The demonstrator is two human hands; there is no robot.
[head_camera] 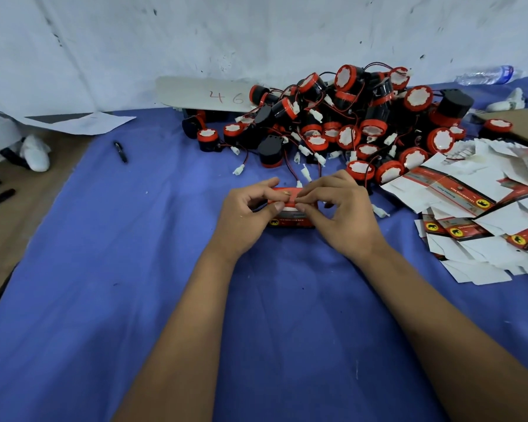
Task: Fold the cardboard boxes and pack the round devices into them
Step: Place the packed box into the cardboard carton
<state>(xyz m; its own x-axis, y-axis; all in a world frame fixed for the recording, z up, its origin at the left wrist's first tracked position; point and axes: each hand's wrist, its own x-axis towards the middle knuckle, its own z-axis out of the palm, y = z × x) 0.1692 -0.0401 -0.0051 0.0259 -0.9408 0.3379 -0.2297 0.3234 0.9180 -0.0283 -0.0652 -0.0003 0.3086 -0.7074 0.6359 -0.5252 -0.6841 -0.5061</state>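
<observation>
A small red cardboard box (290, 221) with a yellow emblem stands on the blue cloth at mid-table. My left hand (244, 214) grips its left end, thumb on the top flap. My right hand (339, 211) pinches the top flap from the right side. Whatever lies inside the box is hidden by my fingers. Behind the box lies a heap of round black-and-red devices (348, 117) with red wires and white plugs. A spread of flat, unfolded red-and-white boxes (482, 214) covers the right side.
The blue cloth (134, 269) covers the table. A black pen (120, 151) lies at the left. A grey card marked "46" (208, 94) leans by the wall. A plastic bottle (488, 75) lies at the far right. White paper (83, 121) and a soft toy (9, 138) sit at the left edge.
</observation>
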